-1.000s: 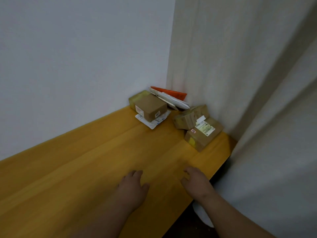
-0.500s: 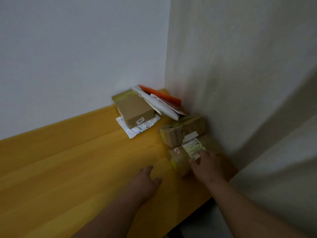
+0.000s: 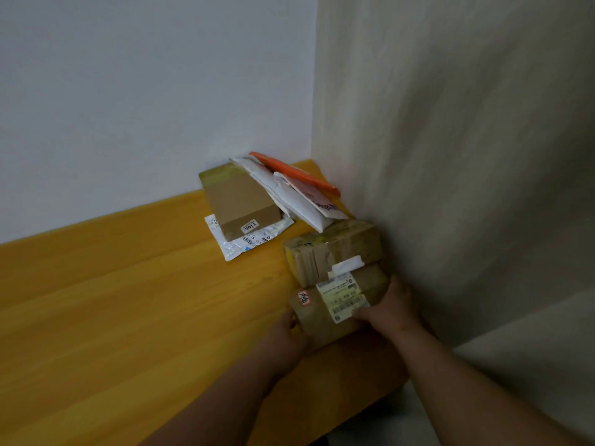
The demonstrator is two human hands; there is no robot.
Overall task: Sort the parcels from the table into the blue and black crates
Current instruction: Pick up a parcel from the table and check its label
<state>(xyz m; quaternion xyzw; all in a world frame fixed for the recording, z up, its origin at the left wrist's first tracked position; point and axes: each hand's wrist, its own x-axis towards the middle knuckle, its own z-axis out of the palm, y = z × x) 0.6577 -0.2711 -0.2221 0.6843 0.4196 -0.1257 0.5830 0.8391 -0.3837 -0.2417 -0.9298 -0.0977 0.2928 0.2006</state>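
Both hands clasp the nearest parcel (image 3: 335, 304) at lower centre: left hand (image 3: 286, 336) on its near-left end, right hand (image 3: 391, 309) gripping its right end. Its long axis runs between them.

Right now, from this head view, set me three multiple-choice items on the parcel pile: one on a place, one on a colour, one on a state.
1. Where does the box with the 7105 sticker rest?
A. On a white mailer, by the back wall
B. On the floor
C. At the table's near left end

2. What colour is the flat envelope at the top of the leaning pile?
A. Blue
B. Orange
C. Green

3. How is the nearest labelled box handled?
A. Untouched
B. Pressed under one flat palm
C. Held between both hands

Answers:
1 A: the white mailer shows from under it, next to the wall.
2 B: its edge is plainly orange.
3 C: the left hand is on its near left corner, and the right hand grips its right end.
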